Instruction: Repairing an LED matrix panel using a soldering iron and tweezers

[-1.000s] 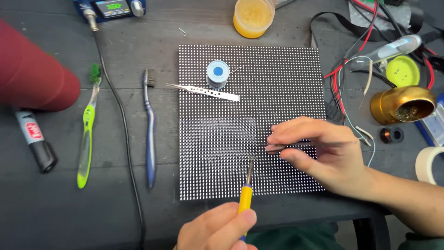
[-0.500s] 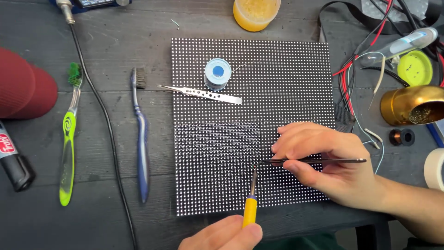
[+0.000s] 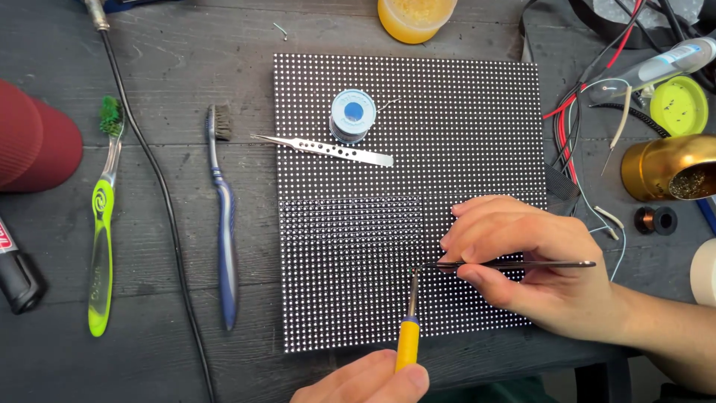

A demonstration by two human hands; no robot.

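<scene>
Right hand (image 3: 537,261) is pinching dark tweezers (image 3: 514,265) and left hand (image 3: 365,380) is gripping the yellow-handled iron (image 3: 408,328), tips meeting just beyond the fingers on the LED panel (image 3: 406,172), risking scorching neighbouring dots if either is slipping

A black dotted panel (image 3: 406,201) lay flat near the worktop's front edge. Dark tweezers (image 3: 514,265) lay level over its lower right part, tip meeting a yellow-handled tool (image 3: 408,339) tilted upright.

You're at an electronics repair bench: a dotted LED panel (image 3: 406,198) fills the centre, a solder spool (image 3: 352,114) upper centre, loose red and black wires (image 3: 597,89) upper right
</scene>
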